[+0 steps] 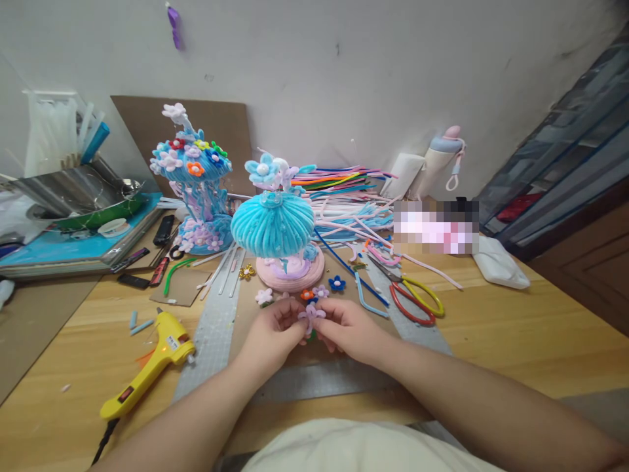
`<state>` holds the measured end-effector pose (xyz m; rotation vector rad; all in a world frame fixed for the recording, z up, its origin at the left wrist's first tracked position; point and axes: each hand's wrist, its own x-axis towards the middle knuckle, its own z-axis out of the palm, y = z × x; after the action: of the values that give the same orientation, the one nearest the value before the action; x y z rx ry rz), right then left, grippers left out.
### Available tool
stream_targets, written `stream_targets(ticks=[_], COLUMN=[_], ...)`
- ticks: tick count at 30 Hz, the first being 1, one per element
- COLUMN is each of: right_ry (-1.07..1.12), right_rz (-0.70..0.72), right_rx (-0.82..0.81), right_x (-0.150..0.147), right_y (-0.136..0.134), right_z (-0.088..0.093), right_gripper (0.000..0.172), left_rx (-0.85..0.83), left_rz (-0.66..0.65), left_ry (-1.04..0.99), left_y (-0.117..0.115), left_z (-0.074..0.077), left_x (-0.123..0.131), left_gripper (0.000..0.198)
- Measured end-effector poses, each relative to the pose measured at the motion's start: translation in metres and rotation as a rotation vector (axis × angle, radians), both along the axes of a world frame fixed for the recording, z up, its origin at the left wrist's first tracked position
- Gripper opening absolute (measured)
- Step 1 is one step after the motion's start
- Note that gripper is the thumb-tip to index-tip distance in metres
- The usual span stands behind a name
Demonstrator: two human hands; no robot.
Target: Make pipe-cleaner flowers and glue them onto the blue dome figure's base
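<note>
Lilac and fuzzy, held a chenille-stem flower (312, 314) low over the cardboard sheet (314, 357), in front of the turquoise chenille dome (272, 224). Had the left hand (275, 328) and the right hand (351, 328) both clamped on it, pinching from opposite sides with thumbs near each other across the petals; could not tell the exact hold of the hidden fingertips underneath.

Called, in all likelihood, for a light pinch: better to press close to the centre than to squash the pile, steadying with one hand while bending with the other, and fanning the looped petals evenly. Could not make out a bead at the centre.

Saw plush, plump ribs radiating down the dome, above a round pink base (265, 278) wound in rings. Noted, near the fingers, a deep-blue flower (337, 283) with a glossy white bead, and a glittery gold flower (247, 271). Found hard, smooth plastic in the yellow glue gun (170, 341) at left, and bare metal blades on the red-and-yellow-handled scissors (417, 298) at right.
</note>
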<state>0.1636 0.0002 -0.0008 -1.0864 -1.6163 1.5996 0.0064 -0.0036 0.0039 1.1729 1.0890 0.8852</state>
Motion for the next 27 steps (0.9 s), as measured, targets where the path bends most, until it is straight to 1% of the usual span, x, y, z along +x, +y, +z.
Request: stream_targets(ticks=[3,6,9,12,15,17,20,21,25,27], right_ry=[0.015,0.077,0.110,0.078,0.018,0.002,0.022,0.024,-0.023,-0.035], right_rz=[0.017,0.052,0.069,0.077,0.094,0.053,-0.057,-0.072,-0.002,0.030], right_rx=[-0.042,-0.136,-0.195,-0.127,-0.034,-0.012,-0.010,-0.020,-0.078,-0.075], right_x=[0.0004,0.0013,0.0024,0.0032,0.0032,0.0026,0.0016,0.0014,0.0017,0.0021], right_y=[0.0003,0.0027,0.0052,0.0058,0.0051,0.0053,0.0070,0.0076,0.0080,0.0068], right_z=[0.0009,0.0019,0.0014,-0.0009,-0.0022,-0.0015,0.0002,0.0006,0.0011,0.0013], right_gripper=[0.019,0.019,0.018,0.012,0.006,0.007,0.009,0.009,0.012,0.013], left_rx=[-0.021,-0.044,-0.063,-0.087,-0.055,-0.033,-0.051,-0.058,-0.071,-0.071], left_rz=[-0.021,-0.059,-0.057,-0.044,-0.044,-0.040,-0.021,-0.016,-0.005,-0.007], left_ry=[0.013,0.006,-0.022,-0.066,-0.098,-0.096,-0.089,-0.090,-0.095,-0.102], left_y=[0.0007,0.0025,0.0031,0.0020,0.0011,0.0013,0.0021,0.0022,0.0021,0.0018], left_z=[-0.0011,-0.0016,-0.0012,0.0002,0.0007,-0.0007,-0.0049,-0.0063,-0.0079,-0.0061], left_x=[-0.0005,-0.0028,-0.0038,-0.0022,-0.0004,-0.0002,-0.0008,-0.0010,-0.0016,-0.0019], left_gripper=[0.012,0.012,0.014,0.019,0.020,0.019,0.022,0.024,0.028,0.029])
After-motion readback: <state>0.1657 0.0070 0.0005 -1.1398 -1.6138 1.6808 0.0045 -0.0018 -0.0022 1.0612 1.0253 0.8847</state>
